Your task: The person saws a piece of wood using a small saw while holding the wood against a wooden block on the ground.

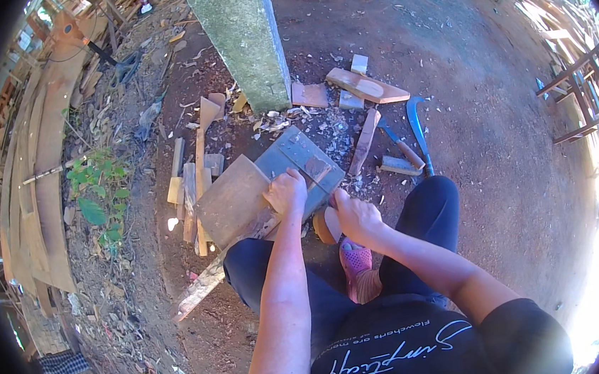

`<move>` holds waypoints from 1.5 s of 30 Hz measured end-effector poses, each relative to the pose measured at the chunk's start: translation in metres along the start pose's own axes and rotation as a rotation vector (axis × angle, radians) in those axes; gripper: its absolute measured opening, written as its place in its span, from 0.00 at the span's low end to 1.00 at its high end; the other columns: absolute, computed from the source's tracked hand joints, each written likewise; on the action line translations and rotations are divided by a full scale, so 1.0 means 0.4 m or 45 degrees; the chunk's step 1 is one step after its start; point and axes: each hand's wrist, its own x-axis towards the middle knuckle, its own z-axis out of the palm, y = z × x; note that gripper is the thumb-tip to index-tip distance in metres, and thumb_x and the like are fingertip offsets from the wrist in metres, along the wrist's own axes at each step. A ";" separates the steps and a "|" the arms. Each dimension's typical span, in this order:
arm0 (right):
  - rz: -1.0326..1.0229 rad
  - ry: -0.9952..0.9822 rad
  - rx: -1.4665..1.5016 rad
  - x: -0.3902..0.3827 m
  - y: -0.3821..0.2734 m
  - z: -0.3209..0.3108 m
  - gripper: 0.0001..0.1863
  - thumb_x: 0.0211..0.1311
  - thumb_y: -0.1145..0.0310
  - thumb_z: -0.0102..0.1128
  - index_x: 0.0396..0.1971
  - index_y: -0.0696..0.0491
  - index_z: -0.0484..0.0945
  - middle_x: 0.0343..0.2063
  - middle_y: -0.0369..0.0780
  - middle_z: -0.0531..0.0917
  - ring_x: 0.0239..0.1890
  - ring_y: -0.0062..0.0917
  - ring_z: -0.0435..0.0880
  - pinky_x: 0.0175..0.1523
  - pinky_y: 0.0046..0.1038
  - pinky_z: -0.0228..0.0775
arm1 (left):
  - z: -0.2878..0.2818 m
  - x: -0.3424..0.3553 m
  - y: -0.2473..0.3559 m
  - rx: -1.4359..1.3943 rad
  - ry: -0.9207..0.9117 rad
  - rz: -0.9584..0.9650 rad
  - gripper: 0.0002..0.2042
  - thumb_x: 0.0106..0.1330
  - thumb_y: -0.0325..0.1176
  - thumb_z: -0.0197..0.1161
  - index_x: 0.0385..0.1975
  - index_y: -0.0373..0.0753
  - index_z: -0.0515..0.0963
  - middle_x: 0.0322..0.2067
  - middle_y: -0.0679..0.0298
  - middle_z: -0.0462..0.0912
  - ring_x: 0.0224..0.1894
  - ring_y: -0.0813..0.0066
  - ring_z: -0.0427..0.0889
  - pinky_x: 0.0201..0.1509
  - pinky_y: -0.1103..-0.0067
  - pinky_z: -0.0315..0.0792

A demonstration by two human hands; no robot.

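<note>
My left hand (287,190) is closed, knuckles up, at the right edge of a brown wooden board (233,196); whatever its fingers hold is hidden. Beside that board lies a darker grey wooden block (289,152), tilted in front of my knees. Across its top runs a thin dark rod-like tool (311,177), and my right hand (357,214) is closed around its near end. Its exact kind is too small to make out. Below my right hand, a rounded piece of wood (326,226) sits next to my pink shoe (356,259).
A concrete post (248,49) stands just ahead. On the right lie a curved blade (417,127), a wooden-handled tool (403,146) and wood offcuts (367,85). Wooden strips (199,174) lie left, near a green plant (100,194). Shavings litter the dirt ground.
</note>
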 end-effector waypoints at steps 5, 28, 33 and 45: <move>0.004 0.114 -0.009 0.091 0.002 0.042 0.09 0.65 0.69 0.46 0.42 0.54 0.64 0.33 0.49 0.83 0.36 0.39 0.85 0.40 0.39 0.77 | -0.029 -0.003 0.031 -0.055 -0.078 0.027 0.25 0.66 0.44 0.41 0.22 0.34 0.83 0.28 0.47 0.83 0.34 0.51 0.84 0.45 0.60 0.74; 0.044 0.038 -0.160 -0.014 0.014 0.032 0.11 0.66 0.65 0.45 0.42 0.55 0.63 0.32 0.47 0.83 0.37 0.36 0.85 0.40 0.36 0.78 | 0.008 0.005 0.005 -0.053 0.046 0.032 0.23 0.64 0.41 0.44 0.18 0.35 0.83 0.24 0.49 0.83 0.30 0.54 0.84 0.42 0.60 0.74; -0.025 0.130 -0.094 0.124 -0.029 0.039 0.11 0.66 0.66 0.46 0.44 0.53 0.64 0.32 0.47 0.83 0.38 0.36 0.85 0.43 0.35 0.77 | 0.003 -0.005 0.020 -0.062 0.101 0.040 0.22 0.64 0.41 0.45 0.18 0.35 0.82 0.23 0.49 0.83 0.30 0.54 0.84 0.42 0.60 0.74; -0.085 0.139 -0.011 0.124 -0.003 0.058 0.12 0.63 0.68 0.48 0.43 0.55 0.62 0.30 0.51 0.83 0.35 0.42 0.85 0.38 0.41 0.75 | -0.004 0.002 0.027 -0.034 -0.002 0.037 0.23 0.65 0.42 0.44 0.21 0.34 0.83 0.27 0.49 0.84 0.33 0.54 0.84 0.44 0.60 0.74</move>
